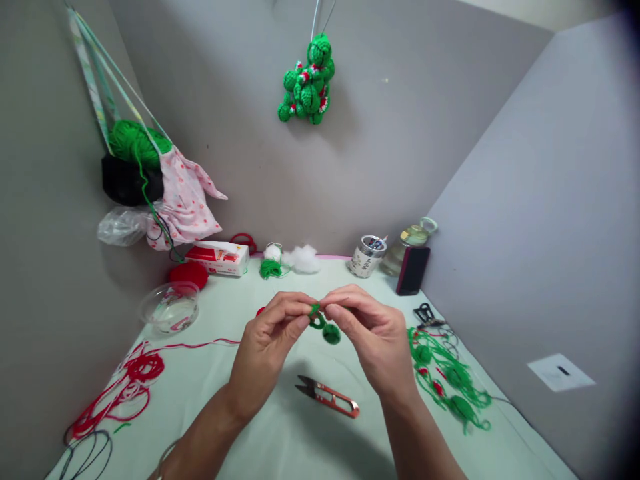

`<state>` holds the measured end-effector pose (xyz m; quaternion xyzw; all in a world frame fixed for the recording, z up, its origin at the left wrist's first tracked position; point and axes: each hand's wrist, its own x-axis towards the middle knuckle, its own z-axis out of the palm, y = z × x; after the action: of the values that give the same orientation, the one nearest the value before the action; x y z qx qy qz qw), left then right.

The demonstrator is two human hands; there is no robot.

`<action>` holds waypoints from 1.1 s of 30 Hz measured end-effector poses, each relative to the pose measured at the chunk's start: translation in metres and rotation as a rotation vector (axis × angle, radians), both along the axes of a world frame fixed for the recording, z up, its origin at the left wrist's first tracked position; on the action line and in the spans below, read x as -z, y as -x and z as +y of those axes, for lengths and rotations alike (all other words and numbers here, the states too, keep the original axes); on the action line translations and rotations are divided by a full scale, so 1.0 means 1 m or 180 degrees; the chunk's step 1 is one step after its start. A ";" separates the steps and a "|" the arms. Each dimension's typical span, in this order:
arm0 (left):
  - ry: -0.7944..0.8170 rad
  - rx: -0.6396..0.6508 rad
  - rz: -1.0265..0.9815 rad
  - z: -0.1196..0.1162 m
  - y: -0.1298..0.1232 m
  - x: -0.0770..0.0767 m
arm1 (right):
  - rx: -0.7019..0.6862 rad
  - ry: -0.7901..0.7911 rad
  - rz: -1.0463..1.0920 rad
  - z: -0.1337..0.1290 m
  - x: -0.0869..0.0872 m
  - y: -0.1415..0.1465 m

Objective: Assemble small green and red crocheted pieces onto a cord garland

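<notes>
Both hands meet over the middle of the table. My left hand [270,340] pinches a small green crochet piece [317,321] between thumb and fingers. A little green ball hangs from this piece, just below the fingertips. From the other side, my right hand [367,330] has its thumb and fingers pressed together at the top of the same piece; whether a needle or hook is in them is too small to tell. Under the hands, orange-handled thread snips [329,396] lie on the pale cloth. Something red [261,311] shows partly behind my left hand.
Red and white yarn [143,367] lies tangled at left near a clear plastic bowl [173,307]. Green crochet pieces with loose tails [455,377] lie at right. A tin [367,257], a glass jar [400,255] and a phone [413,271] stand at the back. A green crochet bunch [310,93] hangs above.
</notes>
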<state>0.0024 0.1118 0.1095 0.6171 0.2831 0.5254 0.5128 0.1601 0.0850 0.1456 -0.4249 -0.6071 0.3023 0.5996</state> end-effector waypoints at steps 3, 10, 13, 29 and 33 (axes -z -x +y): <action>0.0008 -0.0004 -0.0005 0.000 0.000 0.001 | 0.0073 -0.0100 -0.0136 -0.001 -0.001 0.000; -0.0054 -0.0065 0.0038 0.001 0.000 0.001 | 0.0277 -0.0283 -0.0536 -0.003 0.000 0.001; -0.0138 -0.0152 0.0066 0.000 0.000 0.000 | 0.0386 -0.0538 -0.0881 -0.005 0.000 0.002; 0.0299 -0.0003 -0.0584 0.004 0.006 0.007 | 0.0466 -0.1464 -0.1622 -0.009 0.001 0.009; 0.0259 -0.0004 -0.0465 0.004 0.007 0.003 | 0.0472 -0.1426 -0.1671 -0.011 0.001 0.007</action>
<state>-0.0048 0.1154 0.1060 0.5555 0.2664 0.5575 0.5564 0.1527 0.0742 0.1451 -0.3889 -0.7593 -0.0022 0.5217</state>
